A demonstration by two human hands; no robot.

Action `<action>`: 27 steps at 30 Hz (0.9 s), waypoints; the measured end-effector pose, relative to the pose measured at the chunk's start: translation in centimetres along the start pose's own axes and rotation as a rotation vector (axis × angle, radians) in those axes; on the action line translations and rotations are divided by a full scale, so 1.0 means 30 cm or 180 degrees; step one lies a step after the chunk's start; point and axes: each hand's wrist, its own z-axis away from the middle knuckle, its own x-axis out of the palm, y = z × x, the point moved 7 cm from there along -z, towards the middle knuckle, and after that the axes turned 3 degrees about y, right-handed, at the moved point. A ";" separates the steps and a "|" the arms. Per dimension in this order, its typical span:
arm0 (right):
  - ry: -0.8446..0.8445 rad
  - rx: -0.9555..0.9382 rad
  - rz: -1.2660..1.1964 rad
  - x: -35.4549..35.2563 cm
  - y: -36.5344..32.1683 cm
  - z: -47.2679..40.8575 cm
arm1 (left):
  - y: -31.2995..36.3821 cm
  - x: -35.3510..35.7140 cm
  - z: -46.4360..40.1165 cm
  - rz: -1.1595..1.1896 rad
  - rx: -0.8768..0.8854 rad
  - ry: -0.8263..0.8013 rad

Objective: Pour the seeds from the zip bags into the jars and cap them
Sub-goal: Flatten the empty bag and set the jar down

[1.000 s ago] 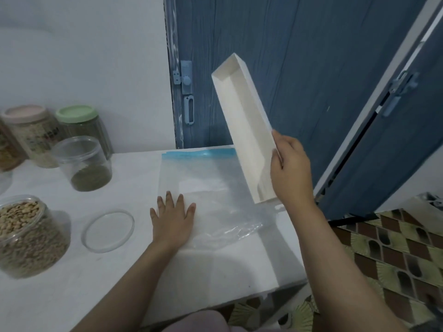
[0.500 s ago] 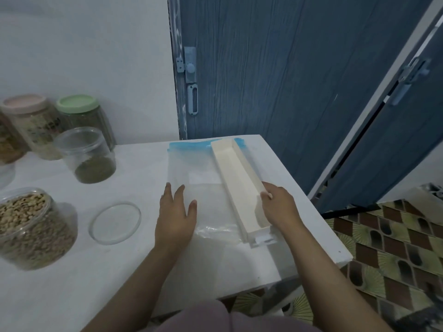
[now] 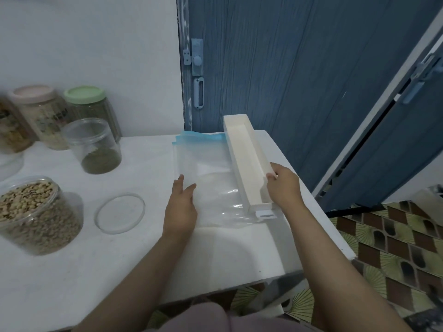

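Note:
An empty clear zip bag (image 3: 211,178) with a blue seal strip lies flat on the white table (image 3: 215,250). My left hand (image 3: 180,207) rests flat on its left edge, fingers straight. My right hand (image 3: 282,185) grips the right wall of a long white open box (image 3: 247,161) that lies on the bag's right side. An open jar with green seeds (image 3: 96,144) stands at the back left. A large open jar of beige seeds (image 3: 36,214) stands at the near left. A clear round lid (image 3: 119,213) lies between that jar and my left hand.
Two capped jars, one with a pink lid (image 3: 36,113) and one with a green lid (image 3: 88,104), stand against the wall. A blue door (image 3: 287,68) is behind the table. The table's right edge drops to a patterned floor (image 3: 395,240).
My right hand brought the white box down from the air onto the bag, then slid it right and back. My left hand shifted slightly along the bag's left edge.

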 end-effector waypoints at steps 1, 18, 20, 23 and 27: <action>-0.0031 -0.0004 0.0058 0.015 0.009 -0.006 | -0.017 0.021 0.003 -0.0143 -0.0057 -0.0140; -0.0528 -0.0060 0.1467 0.108 0.064 -0.033 | -0.050 0.023 0.026 -0.1194 -0.0108 -0.0647; -0.0617 -0.0079 0.1329 0.105 0.054 -0.022 | -0.048 0.012 0.029 -0.0945 -0.0135 -0.0649; -0.0699 -0.0055 0.1202 0.096 0.027 0.020 | -0.045 -0.010 0.033 -0.0681 -0.0145 -0.0624; -0.0191 -0.0493 0.0640 0.048 -0.101 0.108 | -0.014 -0.070 0.051 -0.0210 -0.0152 -0.0436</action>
